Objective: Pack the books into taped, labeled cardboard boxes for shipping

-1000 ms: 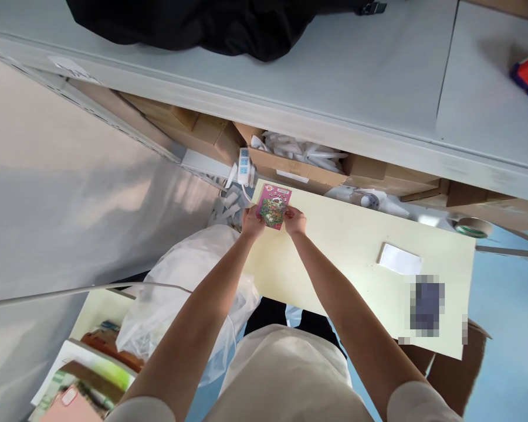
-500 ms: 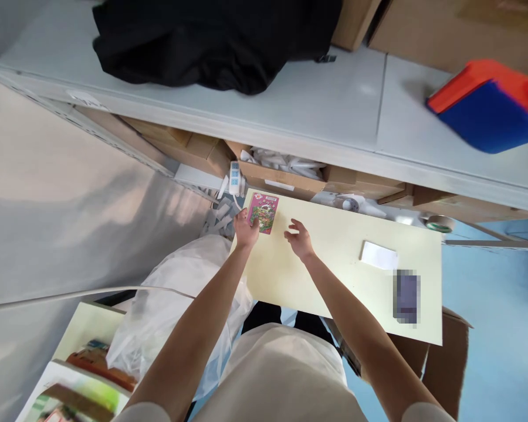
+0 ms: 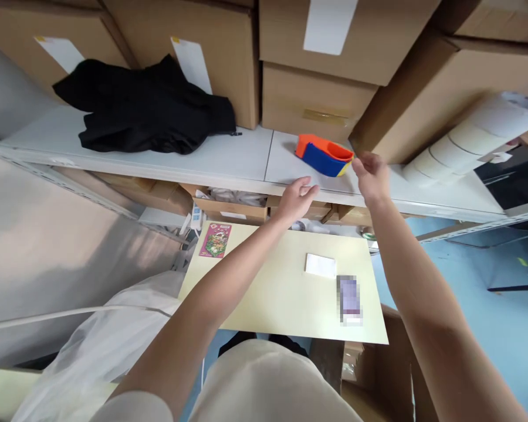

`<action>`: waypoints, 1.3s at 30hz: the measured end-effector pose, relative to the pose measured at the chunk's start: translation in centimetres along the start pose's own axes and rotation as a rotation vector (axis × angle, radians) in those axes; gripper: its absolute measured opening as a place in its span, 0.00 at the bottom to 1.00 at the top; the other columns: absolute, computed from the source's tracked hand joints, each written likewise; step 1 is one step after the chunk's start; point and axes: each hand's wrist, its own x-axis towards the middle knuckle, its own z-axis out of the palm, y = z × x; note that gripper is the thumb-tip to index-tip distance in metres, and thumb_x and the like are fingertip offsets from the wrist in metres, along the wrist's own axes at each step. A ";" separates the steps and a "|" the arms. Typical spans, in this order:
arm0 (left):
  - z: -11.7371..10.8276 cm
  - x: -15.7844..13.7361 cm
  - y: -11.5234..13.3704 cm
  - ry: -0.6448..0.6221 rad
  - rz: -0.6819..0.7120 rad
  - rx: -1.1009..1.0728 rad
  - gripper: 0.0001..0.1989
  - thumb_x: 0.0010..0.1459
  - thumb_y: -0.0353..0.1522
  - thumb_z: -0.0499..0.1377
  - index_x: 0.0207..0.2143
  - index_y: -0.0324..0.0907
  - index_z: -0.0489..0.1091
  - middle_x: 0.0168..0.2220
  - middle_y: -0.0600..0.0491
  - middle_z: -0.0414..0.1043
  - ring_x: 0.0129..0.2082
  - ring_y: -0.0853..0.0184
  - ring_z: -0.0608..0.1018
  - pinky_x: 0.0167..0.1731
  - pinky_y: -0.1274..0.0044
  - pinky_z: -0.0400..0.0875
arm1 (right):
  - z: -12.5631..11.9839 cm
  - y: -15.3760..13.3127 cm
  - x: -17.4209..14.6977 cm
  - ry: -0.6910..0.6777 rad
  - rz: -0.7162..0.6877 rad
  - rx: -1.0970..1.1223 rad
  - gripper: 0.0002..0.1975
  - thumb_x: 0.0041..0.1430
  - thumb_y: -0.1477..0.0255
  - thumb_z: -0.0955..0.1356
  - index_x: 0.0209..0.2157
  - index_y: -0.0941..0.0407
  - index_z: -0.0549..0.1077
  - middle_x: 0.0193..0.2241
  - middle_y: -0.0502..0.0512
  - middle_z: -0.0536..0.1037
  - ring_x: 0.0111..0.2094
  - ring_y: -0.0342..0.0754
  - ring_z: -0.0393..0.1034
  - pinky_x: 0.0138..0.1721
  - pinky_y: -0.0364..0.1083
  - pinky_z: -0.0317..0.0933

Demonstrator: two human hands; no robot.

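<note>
An orange and blue hollow, box-like thing (image 3: pixel 328 158) with a yellow right end lies on the grey shelf (image 3: pixel 246 155); its exact kind is unclear. Just past its yellow end is my right hand (image 3: pixel 375 176), thumb and fingers apart, with fingertips close to or touching it. My left hand (image 3: pixel 295 199) is lower and to the left, in front of the shelf's edge, its fingers apart and holding nothing. A pink picture booklet (image 3: pixel 215 240) lies at the left end of the cream table (image 3: pixel 264 299) below.
On the table lie a white flat block (image 3: pixel 320 265) and a pixelated purple thing (image 3: pixel 349 299). Cardboard boxes (image 3: pixel 319 99) line the shelf's back. Black cloth (image 3: pixel 154 111) is at left, white rolls (image 3: pixel 470 140) at right. Below the table stands an open carton (image 3: pixel 378 375).
Both hands have left the booklet's area and risen to the shelf, moving right and forward. The view has tilted up. The booklet stays on the table.
</note>
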 end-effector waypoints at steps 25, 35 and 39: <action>7.1 -17.7 -7.0 0.134 -0.116 0.138 0.23 0.53 0.35 0.61 0.51 0.43 0.63 0.50 0.44 0.67 0.46 0.63 0.73 0.38 0.75 0.75 | -7.0 3.7 -25.1 -0.210 0.261 0.039 0.23 0.51 0.62 0.69 0.48 0.53 0.62 0.42 0.55 0.68 0.33 0.46 0.69 0.35 0.49 0.69; 6.1 -26.4 -19.9 -0.106 -0.460 0.400 0.21 0.48 0.26 0.62 0.47 0.41 0.68 0.42 0.48 0.70 0.36 0.66 0.78 0.41 0.69 0.76 | -5.6 12.5 -38.9 -0.441 0.566 -0.251 0.22 0.56 0.64 0.63 0.52 0.56 0.66 0.43 0.60 0.70 0.29 0.46 0.72 0.39 0.50 0.67; 6.3 -27.4 -21.7 -0.149 -0.503 0.371 0.22 0.48 0.23 0.60 0.47 0.40 0.69 0.42 0.48 0.71 0.38 0.66 0.78 0.43 0.69 0.75 | -5.3 14.1 -40.3 -0.481 0.586 -0.322 0.22 0.57 0.65 0.62 0.53 0.56 0.64 0.45 0.62 0.70 0.34 0.49 0.72 0.41 0.50 0.66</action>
